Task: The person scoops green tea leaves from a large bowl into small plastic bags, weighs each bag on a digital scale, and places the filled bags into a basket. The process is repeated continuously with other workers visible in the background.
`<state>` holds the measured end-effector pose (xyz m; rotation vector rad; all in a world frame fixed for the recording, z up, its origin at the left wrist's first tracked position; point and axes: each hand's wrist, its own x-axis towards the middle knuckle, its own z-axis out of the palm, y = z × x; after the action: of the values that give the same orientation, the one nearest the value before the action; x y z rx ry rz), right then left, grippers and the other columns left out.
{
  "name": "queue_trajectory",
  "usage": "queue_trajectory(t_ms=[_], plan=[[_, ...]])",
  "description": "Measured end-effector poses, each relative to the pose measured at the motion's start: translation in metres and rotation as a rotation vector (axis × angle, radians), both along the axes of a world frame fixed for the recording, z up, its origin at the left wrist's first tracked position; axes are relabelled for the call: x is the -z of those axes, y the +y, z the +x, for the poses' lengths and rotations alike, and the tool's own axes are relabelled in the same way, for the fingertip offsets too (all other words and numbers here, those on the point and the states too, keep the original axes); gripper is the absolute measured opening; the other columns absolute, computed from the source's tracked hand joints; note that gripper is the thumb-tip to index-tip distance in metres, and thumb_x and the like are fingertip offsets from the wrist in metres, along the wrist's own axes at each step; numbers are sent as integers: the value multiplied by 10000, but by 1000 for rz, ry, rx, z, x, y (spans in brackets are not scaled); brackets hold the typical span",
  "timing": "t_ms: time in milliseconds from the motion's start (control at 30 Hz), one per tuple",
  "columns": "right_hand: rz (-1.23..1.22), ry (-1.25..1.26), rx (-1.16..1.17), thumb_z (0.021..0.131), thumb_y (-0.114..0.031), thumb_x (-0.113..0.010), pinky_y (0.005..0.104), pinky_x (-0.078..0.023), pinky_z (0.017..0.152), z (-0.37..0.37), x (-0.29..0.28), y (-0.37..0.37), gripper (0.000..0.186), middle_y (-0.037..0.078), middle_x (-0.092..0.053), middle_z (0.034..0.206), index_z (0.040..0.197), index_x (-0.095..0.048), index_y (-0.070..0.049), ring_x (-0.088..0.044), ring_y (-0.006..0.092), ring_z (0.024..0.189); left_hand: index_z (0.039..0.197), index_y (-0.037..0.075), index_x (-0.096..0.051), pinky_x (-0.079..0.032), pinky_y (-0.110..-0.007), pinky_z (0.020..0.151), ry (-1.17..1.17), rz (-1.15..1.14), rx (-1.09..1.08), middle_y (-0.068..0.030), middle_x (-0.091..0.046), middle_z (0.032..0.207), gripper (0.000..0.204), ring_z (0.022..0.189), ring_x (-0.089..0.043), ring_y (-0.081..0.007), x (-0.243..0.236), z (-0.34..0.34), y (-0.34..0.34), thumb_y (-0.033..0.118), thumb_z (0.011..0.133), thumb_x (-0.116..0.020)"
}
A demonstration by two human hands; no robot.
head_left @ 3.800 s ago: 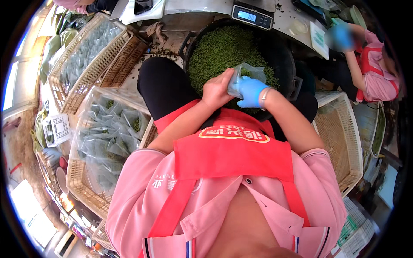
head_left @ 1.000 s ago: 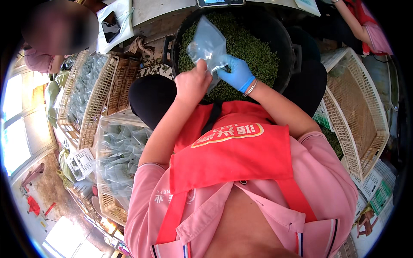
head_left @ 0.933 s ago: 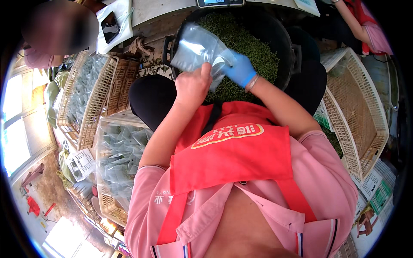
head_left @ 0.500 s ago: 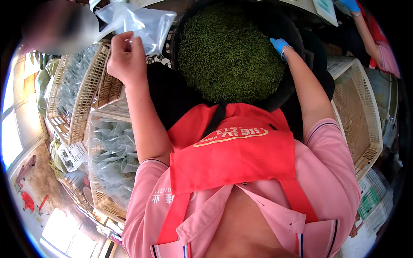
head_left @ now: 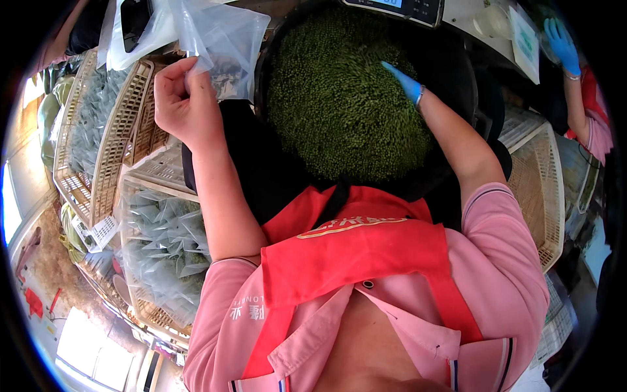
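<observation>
My bare left hand (head_left: 186,104) pinches the edge of a clear plastic bag (head_left: 232,42) between thumb and fingers, left of a big black tub (head_left: 465,98). The bag hangs loosely beyond the hand. Small round green berries on thin stems (head_left: 339,111) heap up in the tub in front of me. At the tub's right side, my right hand (head_left: 406,83) wears a blue glove. Its fingers are stretched straight and close together, and their tips touch the heap. Nothing shows in its grasp.
A digital scale (head_left: 421,9) stands at the tub's far edge. On my left are plastic crates (head_left: 117,150) of filled clear bags (head_left: 166,228); another crate (head_left: 545,189) stands on my right. A co-worker's blue-gloved hand (head_left: 562,47) shows at far right. Another white plastic bag (head_left: 160,32) hangs far left.
My right hand has moved left and onto the heap, with fingers now stretched straight. My left hand still pinches the bag. The view has tilted up, bringing the scale into sight.
</observation>
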<state>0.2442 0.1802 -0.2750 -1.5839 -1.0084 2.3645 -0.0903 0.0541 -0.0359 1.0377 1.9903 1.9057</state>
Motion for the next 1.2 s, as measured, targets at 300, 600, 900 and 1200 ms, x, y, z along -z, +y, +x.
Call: queue_trajectory(t_ms=[300, 600, 900, 1200], plan=[[198, -297, -725, 622, -665, -679, 500, -195, 1092, -45, -51, -5, 1080, 180, -168, 1490, 1414, -275, -52, -119, 328, 1386, 884, -13, -617, -350, -148, 502, 144, -65, 130, 19, -559, 630, 102, 533, -460, -13, 9, -6, 2, -11, 783, -602], [749, -334, -1186, 669, -286, -750, 376, -306, 1052, 55, -142, -60, 666, 185, -384, 1380, 1223, -522, 5, -373, 310, 1272, 840, 21, -635, -391, -177, 560, 133, -109, 105, 18, -601, 625, 108, 556, -485, -20, 7, -9, -10, 58, 744, -600], [540, -561, -307, 754, -554, -638, 433, -259, 1083, 68, -41, -18, 878, 144, -243, 1476, 1444, -238, -187, -245, 299, 1357, 857, 1, -633, -365, -152, 513, 233, -114, 166, 21, -592, 644, 93, 551, -470, -1, 12, -10, -5, 30, 778, -595], [1263, -316, -529, 666, -452, -738, 446, -370, 992, -44, -126, -127, 643, 202, -372, 1352, 1247, -544, -256, -433, 384, 1167, 804, 100, -654, -430, -227, 603, 204, -207, 62, 31, -574, 572, 137, 535, -506, -71, 7, -8, -12, 188, 705, -617]])
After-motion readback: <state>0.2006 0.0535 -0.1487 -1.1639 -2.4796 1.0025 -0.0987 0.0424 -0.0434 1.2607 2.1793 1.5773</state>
